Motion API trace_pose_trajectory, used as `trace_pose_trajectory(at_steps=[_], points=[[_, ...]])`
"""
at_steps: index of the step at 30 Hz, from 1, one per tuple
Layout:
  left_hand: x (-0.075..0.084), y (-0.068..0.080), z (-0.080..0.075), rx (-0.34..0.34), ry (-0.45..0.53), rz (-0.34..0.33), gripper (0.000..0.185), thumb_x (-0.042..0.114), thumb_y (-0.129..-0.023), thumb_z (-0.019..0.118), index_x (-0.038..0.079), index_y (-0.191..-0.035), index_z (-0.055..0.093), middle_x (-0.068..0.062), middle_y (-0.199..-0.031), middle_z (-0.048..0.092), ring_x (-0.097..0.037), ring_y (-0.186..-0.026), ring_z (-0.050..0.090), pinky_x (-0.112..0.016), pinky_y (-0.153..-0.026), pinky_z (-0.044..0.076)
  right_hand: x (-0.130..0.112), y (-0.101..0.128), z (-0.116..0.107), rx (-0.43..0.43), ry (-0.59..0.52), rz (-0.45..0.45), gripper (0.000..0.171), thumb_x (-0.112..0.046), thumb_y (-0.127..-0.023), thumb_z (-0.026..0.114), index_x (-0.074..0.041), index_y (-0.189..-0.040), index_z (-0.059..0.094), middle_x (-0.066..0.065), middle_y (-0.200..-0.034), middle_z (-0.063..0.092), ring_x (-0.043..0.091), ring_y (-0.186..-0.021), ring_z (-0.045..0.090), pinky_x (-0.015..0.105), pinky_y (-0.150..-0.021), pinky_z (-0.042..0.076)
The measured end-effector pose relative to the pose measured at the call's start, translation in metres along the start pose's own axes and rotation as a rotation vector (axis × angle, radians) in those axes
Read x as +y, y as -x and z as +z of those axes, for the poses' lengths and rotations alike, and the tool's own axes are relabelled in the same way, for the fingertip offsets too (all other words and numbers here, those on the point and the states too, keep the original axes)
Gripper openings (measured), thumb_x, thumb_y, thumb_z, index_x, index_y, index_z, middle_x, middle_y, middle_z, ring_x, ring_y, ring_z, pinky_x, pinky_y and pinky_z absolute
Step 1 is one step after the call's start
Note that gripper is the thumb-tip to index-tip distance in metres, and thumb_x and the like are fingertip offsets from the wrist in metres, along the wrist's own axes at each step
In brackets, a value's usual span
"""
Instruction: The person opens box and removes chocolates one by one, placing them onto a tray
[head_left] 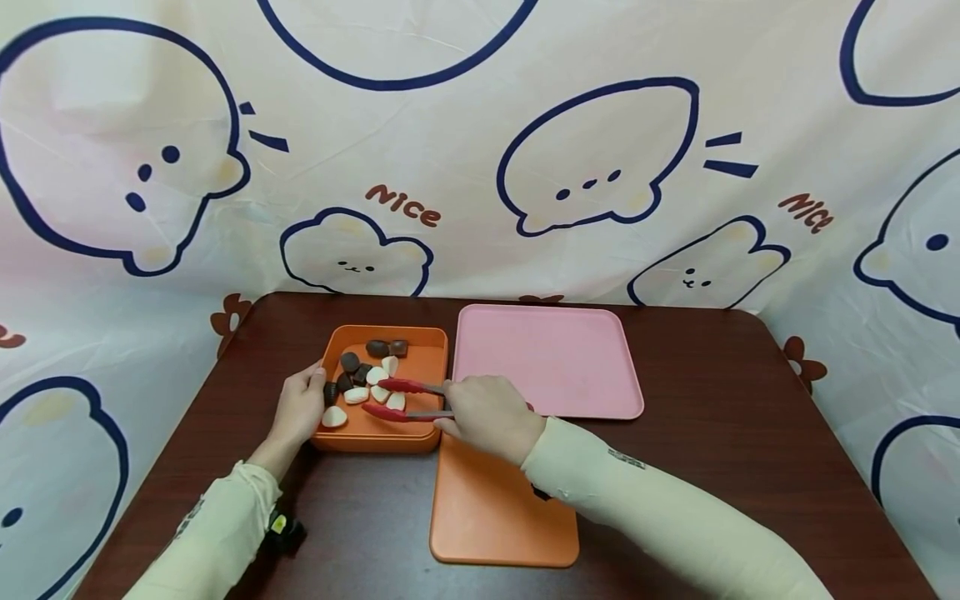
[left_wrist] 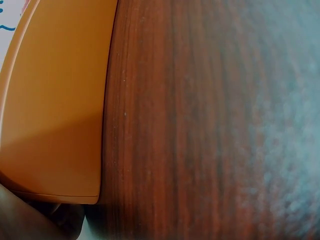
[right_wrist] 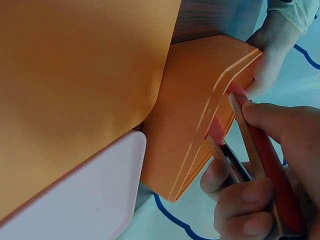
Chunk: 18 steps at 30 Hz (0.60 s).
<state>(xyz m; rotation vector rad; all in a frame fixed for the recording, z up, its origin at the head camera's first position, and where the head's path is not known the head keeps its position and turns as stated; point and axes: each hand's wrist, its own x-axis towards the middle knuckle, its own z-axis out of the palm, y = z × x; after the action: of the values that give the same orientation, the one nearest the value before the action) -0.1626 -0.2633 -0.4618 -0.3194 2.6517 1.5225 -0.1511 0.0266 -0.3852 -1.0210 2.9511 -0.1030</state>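
Note:
An orange box on the table holds several dark brown pieces and several white pieces, which look like chocolates. My left hand grips the box's left side, its thumb near the rim. In my right hand is a pair of tongs with red tips and metal arms. Their tips are spread apart over the white pieces inside the box. The right wrist view shows my right hand with thumb and curled fingers around the tongs' red-and-metal handle. What lies inside the box is hidden there.
A pink tray lies right of the box. An orange lid or tray lies flat in front of it, partly under my right forearm. All stand on a dark wooden table, with a printed cloth hanging behind.

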Motion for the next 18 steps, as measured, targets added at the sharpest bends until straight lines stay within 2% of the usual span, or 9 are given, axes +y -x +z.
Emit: trace_pose_trajectory(at_steps=[4, 9, 18], points=[[0.001, 0.001, 0.0, 0.0, -0.004, -0.005, 0.056, 0.031, -0.112, 0.02, 0.0, -0.159, 0.022, -0.022, -0.166, 0.023, -0.04, -0.155, 0.018, -0.058, -0.125, 0.02, -0.002, -0.004, 0.002, 0.033, 0.065, -0.002, 0.031, -0.046, -0.093, 0.072, -0.016, -0.088, 0.069, -0.006, -0.066, 0.062, 0.01, -0.055, 0.054, 0.028, -0.051, 0.053], [0.001, 0.001, -0.001, 0.008, -0.004, -0.002, 0.056, 0.029, -0.112, 0.021, 0.0, -0.159, 0.023, -0.022, -0.165, 0.024, -0.04, -0.155, 0.019, -0.058, -0.125, 0.02, -0.007, -0.007, 0.004, 0.095, 0.181, -0.028, 0.031, -0.047, -0.091, 0.074, -0.016, -0.09, 0.071, -0.005, -0.068, 0.067, 0.01, -0.057, 0.061, 0.03, -0.051, 0.057], [0.001, 0.0, 0.0, 0.013, -0.003, -0.002, 0.056, 0.029, -0.112, 0.021, -0.001, -0.159, 0.024, -0.022, -0.165, 0.025, -0.039, -0.155, 0.018, -0.057, -0.126, 0.019, -0.013, -0.009, 0.009, 0.189, 0.338, -0.064, 0.031, -0.047, -0.087, 0.078, -0.018, -0.094, 0.072, -0.005, -0.071, 0.07, 0.01, -0.062, 0.067, 0.029, -0.048, 0.055]])
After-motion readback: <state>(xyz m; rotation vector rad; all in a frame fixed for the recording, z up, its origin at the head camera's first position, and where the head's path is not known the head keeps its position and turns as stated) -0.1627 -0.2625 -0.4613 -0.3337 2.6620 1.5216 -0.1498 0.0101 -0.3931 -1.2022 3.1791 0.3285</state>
